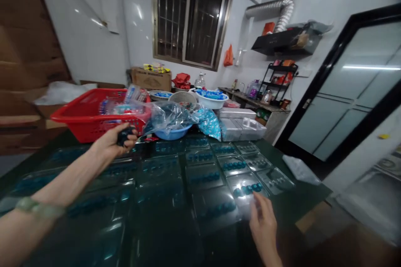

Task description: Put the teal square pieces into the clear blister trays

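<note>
My left hand (120,139) is raised over the far left of the dark green table (169,233), its fingers wrapped round a small dark object (124,136) whose kind I cannot make out. My right hand (263,215) is low at the right, fingers stretched out and slightly bent, by the near edge of a clear plastic tray (233,181). In that tray lies a row of teal pieces (247,190). Whether the fingertips touch it I cannot tell. Several more clear trays (200,195) lie in rows across the table, many with teal pieces in their moulded hollows.
A red plastic basket (78,112) with packaged items stands at the back left. Beside it are a blue bowl (173,133) under clear plastic, a teal patterned bag (209,123) and stacked clear trays (239,129). A plastic sheet (300,170) lies at the right edge.
</note>
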`<action>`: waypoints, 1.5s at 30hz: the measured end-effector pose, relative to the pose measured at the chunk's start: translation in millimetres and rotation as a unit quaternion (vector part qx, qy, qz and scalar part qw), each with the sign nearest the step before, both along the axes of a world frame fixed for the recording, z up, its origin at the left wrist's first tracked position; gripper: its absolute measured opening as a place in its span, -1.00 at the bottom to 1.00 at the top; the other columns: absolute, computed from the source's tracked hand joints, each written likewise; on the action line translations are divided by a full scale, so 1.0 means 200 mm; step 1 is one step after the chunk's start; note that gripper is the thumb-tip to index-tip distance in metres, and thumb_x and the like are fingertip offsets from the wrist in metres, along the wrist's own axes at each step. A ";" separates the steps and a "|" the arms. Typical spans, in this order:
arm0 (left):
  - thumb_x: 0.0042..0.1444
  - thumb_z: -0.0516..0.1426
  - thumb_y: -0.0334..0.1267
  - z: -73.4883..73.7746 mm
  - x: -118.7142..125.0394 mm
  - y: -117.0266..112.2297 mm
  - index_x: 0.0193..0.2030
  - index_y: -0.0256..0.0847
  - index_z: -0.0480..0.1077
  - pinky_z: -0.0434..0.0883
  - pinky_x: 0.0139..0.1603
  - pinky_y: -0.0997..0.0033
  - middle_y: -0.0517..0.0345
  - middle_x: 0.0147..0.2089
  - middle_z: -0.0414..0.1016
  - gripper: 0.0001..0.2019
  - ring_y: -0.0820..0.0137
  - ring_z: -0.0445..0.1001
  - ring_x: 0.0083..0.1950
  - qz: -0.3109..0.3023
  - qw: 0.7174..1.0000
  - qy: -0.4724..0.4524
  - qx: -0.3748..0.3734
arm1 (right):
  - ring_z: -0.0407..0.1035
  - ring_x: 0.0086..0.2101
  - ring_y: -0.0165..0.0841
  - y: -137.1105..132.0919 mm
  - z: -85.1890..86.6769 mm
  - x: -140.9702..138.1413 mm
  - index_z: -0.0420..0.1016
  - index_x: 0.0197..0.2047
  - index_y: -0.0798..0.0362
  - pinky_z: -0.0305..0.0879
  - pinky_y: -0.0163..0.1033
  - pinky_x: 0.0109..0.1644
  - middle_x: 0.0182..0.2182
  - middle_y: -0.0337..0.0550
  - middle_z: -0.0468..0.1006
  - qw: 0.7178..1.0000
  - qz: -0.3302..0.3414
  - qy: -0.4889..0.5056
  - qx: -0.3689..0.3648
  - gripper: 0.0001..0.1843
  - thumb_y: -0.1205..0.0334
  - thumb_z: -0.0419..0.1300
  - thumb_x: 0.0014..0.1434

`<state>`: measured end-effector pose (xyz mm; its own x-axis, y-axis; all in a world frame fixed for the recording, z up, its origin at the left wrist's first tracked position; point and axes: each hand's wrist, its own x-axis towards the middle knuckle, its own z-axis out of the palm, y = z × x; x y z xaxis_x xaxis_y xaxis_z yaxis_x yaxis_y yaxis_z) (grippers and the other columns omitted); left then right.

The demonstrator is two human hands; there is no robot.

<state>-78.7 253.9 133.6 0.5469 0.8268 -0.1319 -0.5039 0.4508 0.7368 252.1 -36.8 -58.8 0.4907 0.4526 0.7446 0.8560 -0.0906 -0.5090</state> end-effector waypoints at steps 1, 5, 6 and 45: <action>0.19 -0.15 -0.31 -0.05 -0.03 -0.13 -0.36 -0.39 0.16 0.00 -0.66 0.71 0.16 -0.43 0.16 -0.80 0.63 0.14 -0.56 -0.018 1.000 0.002 -0.016 | 0.24 -0.22 -0.33 0.01 0.04 -0.06 0.29 -0.09 0.13 0.23 -0.25 -0.24 -0.21 -0.03 0.31 1.000 0.012 0.011 0.011 -0.73 0.28 0.00 0.12; 0.12 -0.06 -0.31 -0.26 -0.01 -0.65 -0.29 -0.33 0.16 -0.03 -0.69 0.67 0.13 -0.41 0.17 -0.89 0.60 0.10 -0.59 -0.074 0.992 0.008 -0.102 | 0.24 -0.24 -0.37 0.05 0.28 -0.40 0.29 -0.08 0.09 0.22 -0.29 -0.22 -0.18 -0.07 0.30 0.988 0.143 0.053 0.028 -0.72 0.32 0.03 0.10; 0.10 -0.02 -0.26 -0.31 0.02 -0.77 -0.27 -0.30 0.17 -0.03 -0.70 0.67 0.13 -0.40 0.18 -0.87 0.59 0.11 -0.59 -0.101 0.982 -0.011 -0.158 | 0.23 -0.21 -0.38 0.05 0.34 -0.49 0.28 -0.07 0.07 0.22 -0.30 -0.20 -0.16 -0.08 0.28 0.980 0.188 0.068 0.016 -0.72 0.34 0.02 0.10; -0.11 0.14 -0.12 -0.63 0.25 -1.24 -0.39 -0.36 0.37 0.01 -0.82 0.63 0.18 -0.60 0.23 -0.72 0.57 0.16 -0.71 -0.015 0.980 0.193 -0.048 | 0.33 -0.52 -0.42 0.05 0.30 -0.72 0.37 -0.33 0.05 0.27 -0.37 -0.43 -0.51 -0.19 0.42 0.898 0.362 0.056 -0.245 -0.79 0.17 -0.04 0.15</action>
<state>-29.2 6.8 6.7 0.4649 0.7845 -0.4104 -0.1814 0.5381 0.8231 109.0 -27.5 2.0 -0.0046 0.9429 0.3329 0.7278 0.2315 -0.6456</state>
